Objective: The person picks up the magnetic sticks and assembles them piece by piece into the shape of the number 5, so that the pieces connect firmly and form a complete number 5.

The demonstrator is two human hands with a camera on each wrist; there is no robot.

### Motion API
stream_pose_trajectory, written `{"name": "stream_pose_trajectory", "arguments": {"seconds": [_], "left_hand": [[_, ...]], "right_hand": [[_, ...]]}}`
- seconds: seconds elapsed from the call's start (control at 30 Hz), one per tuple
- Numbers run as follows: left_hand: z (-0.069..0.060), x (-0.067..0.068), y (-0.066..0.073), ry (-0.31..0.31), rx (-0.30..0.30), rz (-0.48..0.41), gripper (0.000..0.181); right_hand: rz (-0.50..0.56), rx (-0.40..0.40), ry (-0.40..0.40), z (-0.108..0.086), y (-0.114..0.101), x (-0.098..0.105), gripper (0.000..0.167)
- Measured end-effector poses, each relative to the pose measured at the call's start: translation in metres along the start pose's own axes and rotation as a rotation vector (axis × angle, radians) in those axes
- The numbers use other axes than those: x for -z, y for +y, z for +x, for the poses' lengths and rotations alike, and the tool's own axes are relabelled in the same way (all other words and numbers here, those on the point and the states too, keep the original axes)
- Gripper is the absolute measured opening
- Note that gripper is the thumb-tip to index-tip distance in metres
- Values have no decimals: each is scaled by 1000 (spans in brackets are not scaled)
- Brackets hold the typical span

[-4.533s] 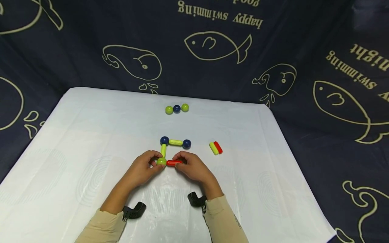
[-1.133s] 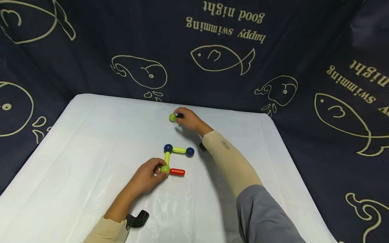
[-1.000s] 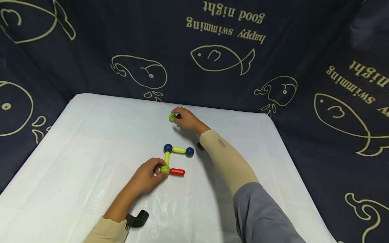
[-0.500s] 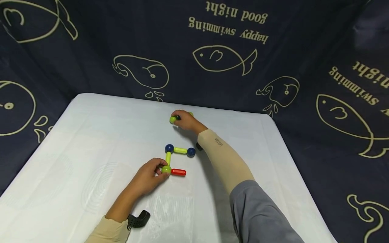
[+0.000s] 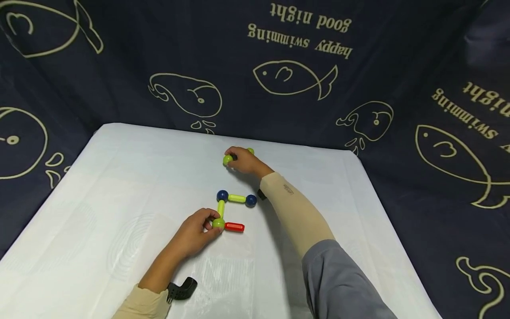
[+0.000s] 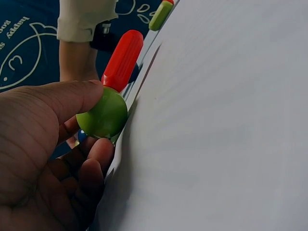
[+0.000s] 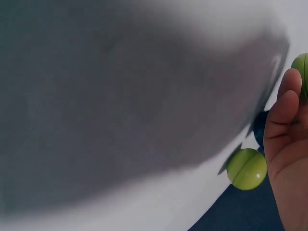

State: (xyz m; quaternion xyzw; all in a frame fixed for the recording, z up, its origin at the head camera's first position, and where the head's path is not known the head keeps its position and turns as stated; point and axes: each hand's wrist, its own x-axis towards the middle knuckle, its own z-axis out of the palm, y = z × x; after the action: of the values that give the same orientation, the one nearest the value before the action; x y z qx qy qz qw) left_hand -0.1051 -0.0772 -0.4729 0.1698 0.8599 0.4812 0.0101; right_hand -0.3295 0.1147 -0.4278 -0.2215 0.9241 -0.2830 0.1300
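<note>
Pinching a green ball [image 5: 218, 223] with the left hand [image 5: 199, 230], just below and left of the centre of the head view, thumb above and curled fingers beneath in the left wrist view. Finding a red rod [image 5: 234, 227] on the right side of that ball, touching it, and a yellow-green rod [image 5: 221, 209] running up from it to a blue ball [image 5: 222, 196]. Following on rightward from there along a second yellow-green rod [image 5: 237, 199] to a second blue ball [image 5: 251, 200], near the middle of the frame.

Gripping another green ball [image 5: 227, 160] between the fingers of the right hand [image 5: 244, 160], above centre, near the far edge of the white-covered counter [image 5: 135, 168]. Making out a dark blue ball [image 5: 234, 157] just beside it, mostly hidden by the hand, and a third green ball [image 5: 250, 150] showing behind the knuckles; cannot tell in the right wrist view where the thumb lies.

Spotting a loose yellow-green rod [image 6: 160, 17] with a bit of red at its end, at the top of the left wrist view. Seeing a dark blue cloth [image 5: 259, 110] with pale fish outlines across the upper frame.
</note>
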Motion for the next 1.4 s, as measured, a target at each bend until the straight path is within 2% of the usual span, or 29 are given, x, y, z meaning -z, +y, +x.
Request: {"name": "stream_pose_trajectory", "arguments": {"seconds": [0.2,0.37,0.63,1.03,1.23,1.4], "left_hand": [[-1,-1,2,-8,13,-2,29],[-1,1,1,5,17,-1,29],[0,1,-1,-11,14,0,29],[0,1,-1,-24,19,8,29],[0,1,0,-32,17,10,29],[0,2,0,-25,22,12,29]], "right_hand": [[70,16,42,-16,-2,8,32],[174,40,54,-28,-5,13,33],[302,67,78,-58,-6,19,33],[476,9,146,-104,5,22,31],[614,1,188,-130,8,15,35],[710,-24,182,-149,9,6,33]]}}
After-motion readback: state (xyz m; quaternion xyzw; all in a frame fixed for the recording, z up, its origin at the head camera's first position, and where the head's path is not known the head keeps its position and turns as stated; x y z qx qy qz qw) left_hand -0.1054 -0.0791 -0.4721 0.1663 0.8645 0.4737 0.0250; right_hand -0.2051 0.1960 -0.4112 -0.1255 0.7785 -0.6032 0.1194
